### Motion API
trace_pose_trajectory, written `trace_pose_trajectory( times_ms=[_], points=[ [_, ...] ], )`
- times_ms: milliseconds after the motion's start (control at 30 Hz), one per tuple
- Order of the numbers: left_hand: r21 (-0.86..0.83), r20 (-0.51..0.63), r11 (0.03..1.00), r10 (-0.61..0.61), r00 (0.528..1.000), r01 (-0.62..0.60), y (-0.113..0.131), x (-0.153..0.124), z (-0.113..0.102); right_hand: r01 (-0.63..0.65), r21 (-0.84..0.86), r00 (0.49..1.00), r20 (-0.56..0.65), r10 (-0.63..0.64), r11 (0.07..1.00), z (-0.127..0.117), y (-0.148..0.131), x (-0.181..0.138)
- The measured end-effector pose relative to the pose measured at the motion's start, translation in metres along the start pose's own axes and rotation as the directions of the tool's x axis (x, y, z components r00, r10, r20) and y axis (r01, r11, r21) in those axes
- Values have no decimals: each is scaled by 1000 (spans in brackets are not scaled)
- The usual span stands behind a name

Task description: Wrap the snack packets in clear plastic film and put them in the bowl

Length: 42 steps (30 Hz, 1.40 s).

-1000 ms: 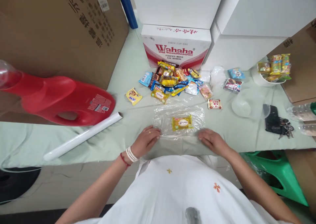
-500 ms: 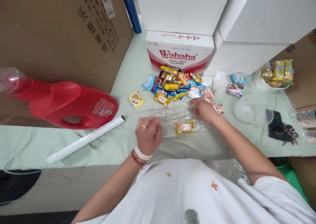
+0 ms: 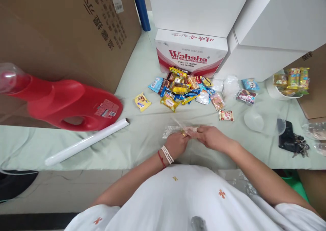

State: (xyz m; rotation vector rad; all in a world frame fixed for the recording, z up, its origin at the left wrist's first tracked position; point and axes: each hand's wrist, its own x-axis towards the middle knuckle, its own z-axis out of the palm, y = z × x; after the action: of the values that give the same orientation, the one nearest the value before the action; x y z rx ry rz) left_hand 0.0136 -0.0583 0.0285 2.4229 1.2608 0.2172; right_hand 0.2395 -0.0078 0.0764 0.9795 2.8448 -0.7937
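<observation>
Close to the table's front edge, my left hand [image 3: 177,143] and my right hand [image 3: 212,137] meet over a sheet of clear plastic wrap [image 3: 169,130]. Both have their fingers closed on the wrap, which is gathered and folded between them. The yellow-wrapped snack that lay on it is covered by the hands and the film. Beyond them lies a pile of packaged snacks [image 3: 179,88] in yellow, blue and brown wrappers. A small cream-and-red packet [image 3: 226,115] rests to the right of the pile, and a yellow packet [image 3: 142,102] to its left.
A white roll [image 3: 88,142] and a red jug [image 3: 73,103] lie at left, before a cardboard box [image 3: 63,30]. Behind the snacks stands a Wahaha carton [image 3: 191,51]. At right are a white bowl [image 3: 280,92] of snacks, a clear plastic container [image 3: 254,120] and keys [image 3: 302,144].
My hands have come together, the left moving right and the right moving nearer to me. The wrap, spread flat before, is now drawn up and folded over the yellow-wrapped snack.
</observation>
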Motion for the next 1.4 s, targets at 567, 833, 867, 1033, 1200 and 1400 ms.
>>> trace_pose_trajectory(
  times_ms=[567,833,867,1033,1200,1400],
  points=[
    [-426,-19,787,-500,866,445,-29,-22,-44,-22,-179,999,-29,18,984,41,-4,-6],
    [-894,293,173,-472,831,414,4,11,-35,-42,26,992,-120,45,999,49,-12,-3],
    [-863,229,299,-487,843,407,9,18,-29,-26,89,989,-143,38,996,50,-11,-8],
    [-271,-30,882,-408,912,386,27,29,-8,35,406,954,-286,90,913,50,4,-35],
    [42,-33,936,-349,936,350,36,29,-15,-527,276,576,-580,576,804,62,22,-28],
    [-15,-255,897,-430,866,441,19,35,-10,-508,295,595,-559,578,809,59,12,-15]
  ],
)
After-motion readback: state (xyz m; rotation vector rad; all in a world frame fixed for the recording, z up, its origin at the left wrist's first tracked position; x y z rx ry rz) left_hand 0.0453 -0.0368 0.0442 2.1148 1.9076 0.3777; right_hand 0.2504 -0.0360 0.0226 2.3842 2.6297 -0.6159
